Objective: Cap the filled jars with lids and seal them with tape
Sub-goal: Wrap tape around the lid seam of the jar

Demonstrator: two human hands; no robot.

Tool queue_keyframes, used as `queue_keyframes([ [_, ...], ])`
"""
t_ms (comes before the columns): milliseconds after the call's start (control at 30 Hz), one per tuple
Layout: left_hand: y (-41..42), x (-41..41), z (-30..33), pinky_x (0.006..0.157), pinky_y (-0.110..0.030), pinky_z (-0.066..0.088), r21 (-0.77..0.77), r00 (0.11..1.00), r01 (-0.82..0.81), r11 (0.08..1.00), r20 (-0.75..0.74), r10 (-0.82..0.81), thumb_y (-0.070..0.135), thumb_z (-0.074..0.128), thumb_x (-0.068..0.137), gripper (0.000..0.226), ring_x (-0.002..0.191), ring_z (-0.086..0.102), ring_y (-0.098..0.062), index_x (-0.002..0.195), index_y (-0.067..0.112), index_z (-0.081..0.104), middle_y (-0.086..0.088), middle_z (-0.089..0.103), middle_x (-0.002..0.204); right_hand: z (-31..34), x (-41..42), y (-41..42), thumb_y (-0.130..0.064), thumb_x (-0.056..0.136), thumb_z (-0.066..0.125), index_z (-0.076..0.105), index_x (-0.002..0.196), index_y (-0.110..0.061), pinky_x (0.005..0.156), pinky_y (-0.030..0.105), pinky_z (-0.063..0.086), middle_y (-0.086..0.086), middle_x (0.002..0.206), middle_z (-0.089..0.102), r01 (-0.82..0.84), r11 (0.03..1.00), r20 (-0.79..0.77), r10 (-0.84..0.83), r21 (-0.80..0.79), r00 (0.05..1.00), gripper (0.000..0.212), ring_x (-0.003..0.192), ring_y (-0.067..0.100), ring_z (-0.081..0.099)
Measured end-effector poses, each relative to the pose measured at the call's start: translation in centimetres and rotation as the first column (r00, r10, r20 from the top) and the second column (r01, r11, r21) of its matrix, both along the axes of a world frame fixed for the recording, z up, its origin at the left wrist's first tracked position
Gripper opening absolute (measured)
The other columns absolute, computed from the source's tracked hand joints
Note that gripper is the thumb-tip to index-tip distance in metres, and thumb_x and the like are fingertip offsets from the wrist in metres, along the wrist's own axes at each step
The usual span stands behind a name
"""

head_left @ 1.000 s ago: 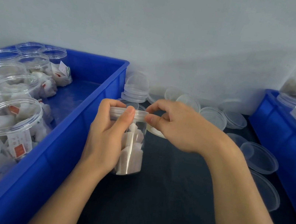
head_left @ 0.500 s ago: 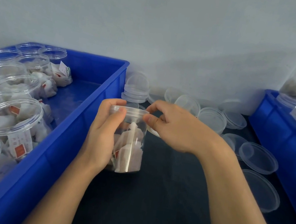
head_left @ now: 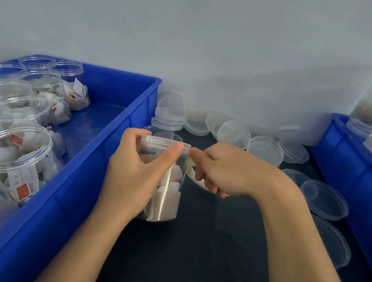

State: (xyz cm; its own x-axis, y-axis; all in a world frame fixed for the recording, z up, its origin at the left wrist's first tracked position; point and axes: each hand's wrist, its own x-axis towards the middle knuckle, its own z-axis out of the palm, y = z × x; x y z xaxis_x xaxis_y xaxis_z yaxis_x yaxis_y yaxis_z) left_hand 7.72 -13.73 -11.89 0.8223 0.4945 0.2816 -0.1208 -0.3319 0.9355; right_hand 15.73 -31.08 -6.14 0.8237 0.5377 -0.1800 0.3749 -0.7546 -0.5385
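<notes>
My left hand (head_left: 135, 176) and my right hand (head_left: 228, 174) bare, no gloves, no rings on the fingers in view, both forearms uncovered to the frame edge, no sleeves, no wristwatch or band, short trimmed nails, one small dark mark on my right forearm

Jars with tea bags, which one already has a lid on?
The jar gripped by the left hand above the dark mat; its lid is on, whereas the left blue bin's jars stand open.

Even soft light; wide-angle bending at edges; slight blur.
</notes>
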Motion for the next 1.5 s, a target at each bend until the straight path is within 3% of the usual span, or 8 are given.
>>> queue_keyframes([
  [167, -0.5, -0.2, 0.3, 0.071, -0.015, 0.046, 0.018, 0.996, 0.052, 0.998, -0.068, -0.051, 0.068, 0.069, 0.090, 0.064, 0.095, 0.058, 0.025, 0.143, 0.040, 0.048, 0.039, 0.064, 0.104, 0.1, 0.1, -0.4, -0.058, 0.109, 0.035, 0.067, 0.086, -0.026, 0.076, 0.036, 0.052, -0.005, 0.079, 0.063, -0.031, 0.999, -0.050, 0.032, 0.031, 0.998, 0.051, 0.069, 0.016, 0.062],
  [367, -1.0, -0.3, 0.6, 0.081, -0.015, 0.041, 0.119, 0.997, -0.001, 0.993, -0.078, 0.010, 0.087, 0.073, 0.052, 0.126, 0.109, 0.054, 0.008, 0.160, 0.034, 0.037, 0.022, 0.048, 0.133, 0.9, -0.8, -0.6, -0.057, 0.108, 0.038, 0.068, 0.095, -0.020, 0.077, 0.039, 0.054, 0.005, 0.094, 0.073, -0.039, 0.999, 0.002, 0.039, 0.025, 0.999, 0.049, 0.078, 0.019, 0.064],
  [500, -0.4, -0.4, 0.3, 0.084, -0.012, 0.040, 0.137, 0.998, -0.005, 0.991, -0.061, 0.014, 0.079, 0.081, 0.069, 0.108, 0.111, 0.054, 0.013, 0.161, 0.044, 0.035, 0.037, 0.050, 0.120, 0.9, -1.6, -0.9, -0.058, 0.109, 0.034, 0.067, 0.097, -0.024, 0.080, 0.031, 0.052, -0.006, 0.095, 0.072, 0.009, 0.999, 0.007, -0.010, 0.049, 1.000, 0.049, 0.093, 0.014, 0.069],
  [600, -0.6, -0.6, 0.5, 0.097, -0.023, 0.048, 0.197, 0.997, 0.042, 0.980, -0.066, -0.030, 0.087, 0.068, 0.065, 0.112, 0.126, 0.055, 0.001, 0.161, 0.043, 0.032, 0.031, 0.054, 0.134, 0.6, -2.3, -1.5, -0.062, 0.107, 0.036, 0.066, 0.095, -0.026, 0.072, 0.027, 0.047, -0.022, 0.079, 0.066, 0.004, 0.999, -0.003, -0.004, 0.047, 1.000, 0.049, 0.077, 0.000, 0.064],
  [700, -0.9, -0.8, 0.8, 0.105, -0.036, 0.051, 0.254, 0.995, 0.069, 0.965, -0.083, -0.050, 0.084, 0.061, 0.067, 0.112, 0.127, 0.058, -0.005, 0.164, 0.037, 0.028, 0.029, 0.053, 0.130, -0.1, -3.0, -1.9, -0.067, 0.104, 0.038, 0.063, 0.100, -0.012, 0.064, 0.032, 0.050, -0.011, 0.069, 0.065, -0.014, 0.996, 0.002, 0.014, 0.093, 1.000, 0.061, 0.058, 0.008, 0.058],
  [933, -1.9, -1.4, 0.7, 0.070, -0.002, 0.046, 0.286, 0.989, 0.151, 0.946, -0.039, -0.146, 0.077, 0.062, 0.070, 0.098, 0.097, 0.058, 0.023, 0.155, 0.033, 0.041, 0.048, 0.059, 0.099, -2.0, -6.6, -2.9, -0.063, 0.101, 0.042, 0.041, 0.068, -0.019, 0.054, 0.032, 0.032, -0.008, 0.055, 0.045, 0.169, 0.969, 0.244, -0.210, 0.181, 0.947, 0.055, 0.054, 0.014, 0.042],
  [1167, -3.5, -1.7, 0.4, 0.082, -0.021, 0.055, 0.263, 0.971, 0.237, 0.935, -0.060, -0.230, 0.081, 0.074, 0.063, 0.084, 0.102, 0.065, 0.009, 0.137, 0.050, 0.048, 0.028, 0.066, 0.109, -2.9, -9.4, -5.1, -0.059, 0.104, 0.038, 0.044, 0.071, -0.022, 0.057, 0.035, 0.035, -0.006, 0.062, 0.055, 0.261, 0.944, 0.351, -0.319, 0.201, 0.880, 0.050, 0.062, 0.017, 0.053],
  [1500, -4.4, -2.6, 0.9, 0.068, -0.016, 0.054, 0.325, 0.970, 0.237, 0.916, -0.029, -0.241, 0.076, 0.073, 0.068, 0.067, 0.094, 0.067, 0.009, 0.123, 0.051, 0.045, 0.043, 0.060, 0.110, -3.1, -9.9, -5.8, -0.052, 0.105, 0.043, 0.047, 0.072, -0.019, 0.065, 0.042, 0.047, -0.004, 0.061, 0.055, 0.280, 0.937, 0.425, -0.345, 0.209, 0.837, 0.048, 0.064, 0.024, 0.055],
])
